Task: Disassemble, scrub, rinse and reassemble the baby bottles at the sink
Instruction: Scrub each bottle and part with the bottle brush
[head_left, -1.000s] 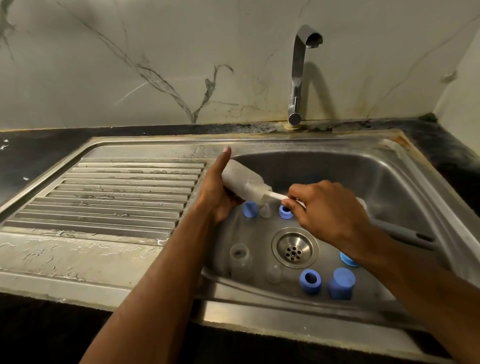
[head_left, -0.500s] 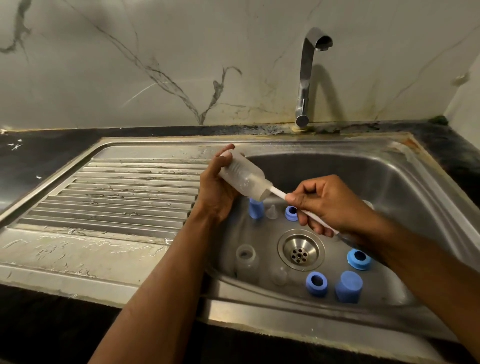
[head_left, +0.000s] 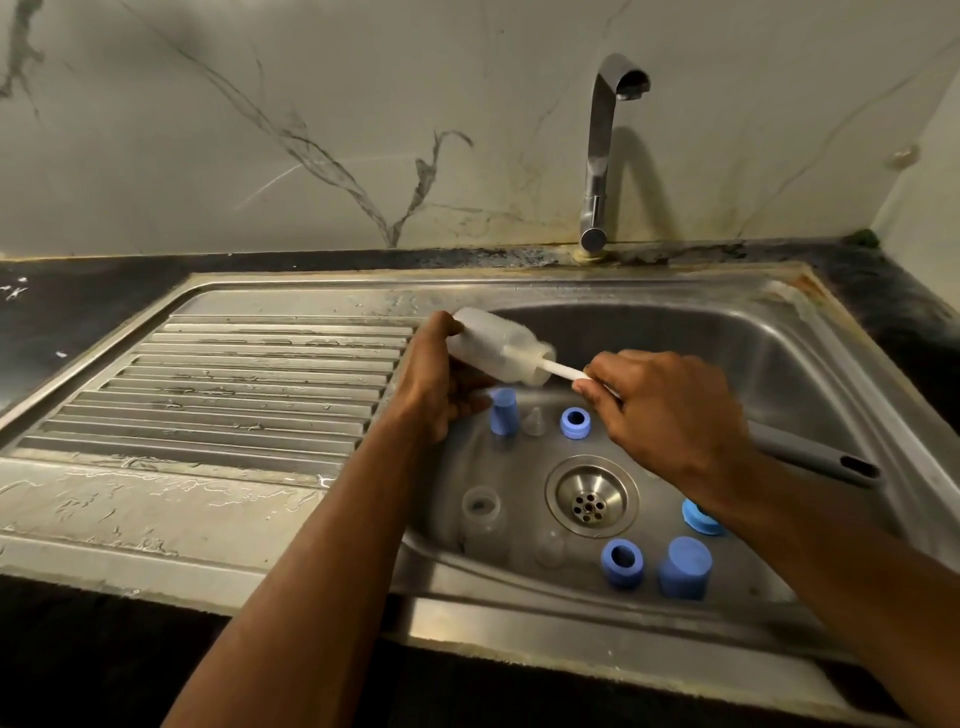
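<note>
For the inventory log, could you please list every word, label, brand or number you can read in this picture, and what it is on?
No readable text in this view.
Bottle held by the left hand: translucent, no markings legible.
Brush handle in the right hand: plain white.
Blue caps and rings, such as the ring: no print visible.
Tap and sink: no brand visible.

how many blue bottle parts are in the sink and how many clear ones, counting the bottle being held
Blue caps: 2, one near the left hand, one at the front
Blue rings: 3, at and, the last partly hidden by the right arm
Clear bottles: 2, one held, one standing
Clear nipples: 2, at and
Total: 9
</note>
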